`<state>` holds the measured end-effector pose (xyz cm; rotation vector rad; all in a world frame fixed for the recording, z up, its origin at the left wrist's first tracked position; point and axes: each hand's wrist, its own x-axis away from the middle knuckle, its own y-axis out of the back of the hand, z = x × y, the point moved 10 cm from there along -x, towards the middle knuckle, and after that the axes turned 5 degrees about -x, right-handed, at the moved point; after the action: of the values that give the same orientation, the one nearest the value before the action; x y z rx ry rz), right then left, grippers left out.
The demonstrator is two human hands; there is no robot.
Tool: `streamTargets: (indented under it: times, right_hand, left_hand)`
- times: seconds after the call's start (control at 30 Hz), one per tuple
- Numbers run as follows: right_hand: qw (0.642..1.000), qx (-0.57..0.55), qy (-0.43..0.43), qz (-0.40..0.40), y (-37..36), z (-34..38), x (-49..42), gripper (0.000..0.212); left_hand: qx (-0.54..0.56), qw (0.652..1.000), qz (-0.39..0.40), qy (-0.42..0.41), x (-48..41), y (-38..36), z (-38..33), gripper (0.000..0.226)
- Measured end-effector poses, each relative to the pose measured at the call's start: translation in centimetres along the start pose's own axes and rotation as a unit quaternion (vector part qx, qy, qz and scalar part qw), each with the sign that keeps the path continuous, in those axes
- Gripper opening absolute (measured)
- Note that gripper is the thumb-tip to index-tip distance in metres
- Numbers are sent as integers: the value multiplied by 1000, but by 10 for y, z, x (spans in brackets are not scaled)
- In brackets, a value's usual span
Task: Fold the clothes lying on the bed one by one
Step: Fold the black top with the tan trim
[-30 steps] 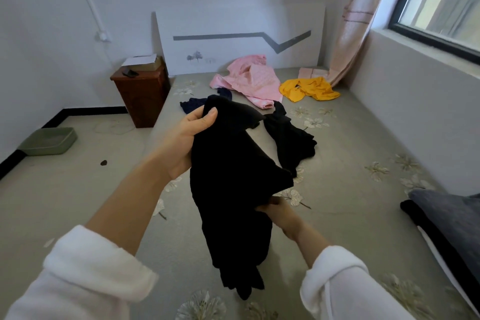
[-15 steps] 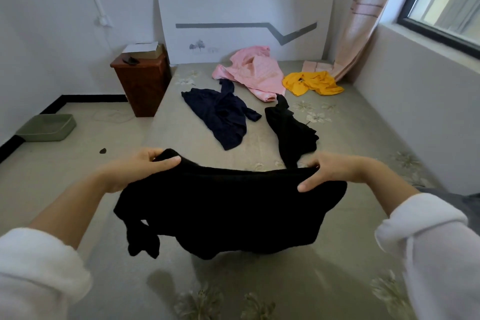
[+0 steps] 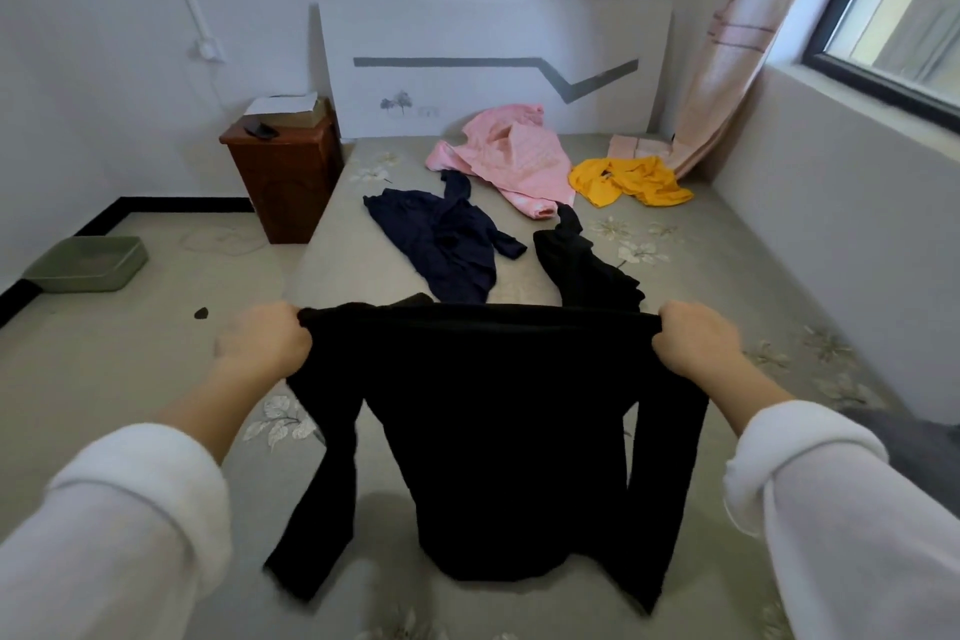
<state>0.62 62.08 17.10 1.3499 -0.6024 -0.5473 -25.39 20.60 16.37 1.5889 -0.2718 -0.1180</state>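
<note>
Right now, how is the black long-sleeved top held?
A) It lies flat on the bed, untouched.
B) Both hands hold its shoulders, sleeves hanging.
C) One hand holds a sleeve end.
B: the left hand and the right hand each grip one shoulder of the black top, and both sleeves hang down.

Both arms reach fwd, spread wide; white sleeves (image 3: 130,509) bunched at mid-forearm, wrists bare. L hand (image 3: 265,343) & R hand (image 3: 696,343) level w/ each other, knuckles up, fingers curled tight, each gripping one top corner of a black top (image 3: 498,431).
</note>
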Motion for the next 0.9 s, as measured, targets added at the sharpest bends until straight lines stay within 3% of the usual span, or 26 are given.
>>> streamTargets:
  times: [0.07, 0.13, 0.17, 0.23, 0.3, 0.37, 0.47, 0.57, 0.7, 0.8, 0.9]
  right_hand:
    - [998, -42, -48, 10, -1, -8, -11, 8]
    - [977, -175, -116, 33, -5, -14, -22, 14]
    - [943, -289, -161, 48, -9, -15, -26, 16]
    - [820, -521, -228, 58, -17, -6, -30, 15]
    - [749, -630, -205, -8, -2, 2, -40, 27]
    - [784, -597, -122, -121, 28, 3, -43, 38]
    - [865, -450, -46, -218, 47, 1, -22, 49]
    - [908, -359, 9, -216, 30, 3, -1, 56]
    - [958, -252, 70, -120, -32, 11, 16, 51]
    - [983, -172, 57, -34, -99, 3, 33, 53]
    - [991, -100, 32, 87, -177, -11, 54, 54]
  left_hand:
    - [219, 972, 38, 72, -3, -12, 0, 18]
    - [500, 843, 136, 146, 5, -32, -21, 25]
    - [592, 778, 159, 138, 5, -31, -38, 30]
    - [719, 675, 137, 92, -4, -15, -63, 36]
    - [794, 601, 67, 62, -14, 6, -69, 37]
    - [812, 582, 0, 42, -15, 22, -63, 31]
    - [801, 594, -66, 46, -2, 19, -42, 26]
    - [751, 649, -106, 63, 25, -14, -13, 22]
    - [630, 765, -76, 114, 57, -105, 26, 35]
    - [507, 855, -16, 112, 85, -172, 40, 33]
    - [401, 898, 98, 152, 122, -250, 55, 31]
